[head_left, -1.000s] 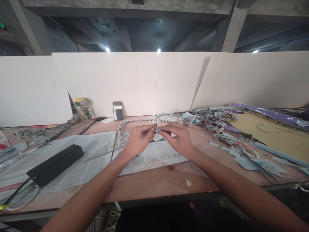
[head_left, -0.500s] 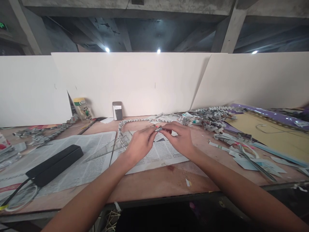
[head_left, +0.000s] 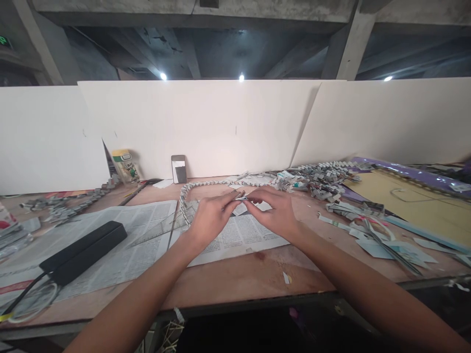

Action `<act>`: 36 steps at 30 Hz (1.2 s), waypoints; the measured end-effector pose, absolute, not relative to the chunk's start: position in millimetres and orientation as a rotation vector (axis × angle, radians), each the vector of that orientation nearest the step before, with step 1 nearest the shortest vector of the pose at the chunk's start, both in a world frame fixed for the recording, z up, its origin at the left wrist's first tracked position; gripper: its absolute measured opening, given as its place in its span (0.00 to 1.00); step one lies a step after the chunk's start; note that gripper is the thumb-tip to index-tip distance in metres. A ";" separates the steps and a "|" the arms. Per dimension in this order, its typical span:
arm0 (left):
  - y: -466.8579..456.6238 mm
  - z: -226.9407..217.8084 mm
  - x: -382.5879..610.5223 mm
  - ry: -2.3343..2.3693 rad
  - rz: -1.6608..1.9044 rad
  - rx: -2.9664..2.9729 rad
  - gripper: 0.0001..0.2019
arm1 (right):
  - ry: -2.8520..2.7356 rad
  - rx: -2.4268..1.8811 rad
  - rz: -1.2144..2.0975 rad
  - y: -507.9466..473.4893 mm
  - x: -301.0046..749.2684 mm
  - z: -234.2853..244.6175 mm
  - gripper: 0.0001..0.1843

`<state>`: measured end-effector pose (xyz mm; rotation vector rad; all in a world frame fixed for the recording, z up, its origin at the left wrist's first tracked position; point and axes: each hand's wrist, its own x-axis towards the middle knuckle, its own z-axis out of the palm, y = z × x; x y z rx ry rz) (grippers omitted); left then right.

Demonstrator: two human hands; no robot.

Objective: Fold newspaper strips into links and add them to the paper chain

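Between my fingertips, over the middle of the table, is a small folded paper strip [head_left: 241, 198]. My left hand [head_left: 213, 215] pinches it from the left, thumb below and fingers above. My right hand [head_left: 273, 208] closes on its other end from the right; the fingers partly hide it. Beneath both hands lies a sheet of newspaper [head_left: 239, 235]. A chain of folded paper links [head_left: 183, 196] curves across the table behind and to the left of my hands. A clear set square [head_left: 158, 230] rests on the newspaper beside my left wrist.
At left sits a black box-shaped device with a cable [head_left: 84, 250]. A phone [head_left: 179, 169] and a bottle [head_left: 125, 165] stand by the white boards [head_left: 206, 127]. Right of my hands are a heap of folded paper pieces [head_left: 320, 179], scissors [head_left: 392, 250] and paper scraps [head_left: 373, 249].
The folded paper strip has tipped flatter between my fingertips, and my fingers have shifted slightly on it. Both hands stay in nearly the same place. The things on the table have not moved.
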<state>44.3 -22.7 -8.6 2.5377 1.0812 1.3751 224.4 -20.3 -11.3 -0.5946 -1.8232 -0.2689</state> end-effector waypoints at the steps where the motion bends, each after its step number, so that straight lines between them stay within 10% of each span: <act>1: -22.4 -8.9 43.9 1.072 1.384 2.539 0.14 | -1.832 -0.584 -0.279 -20.1 224.9 -11.3 0.04; 36: -19.7 -5.7 38.2 0.764 1.566 2.532 0.09 | -1.764 -0.648 0.747 -18.2 230.0 -3.8 0.10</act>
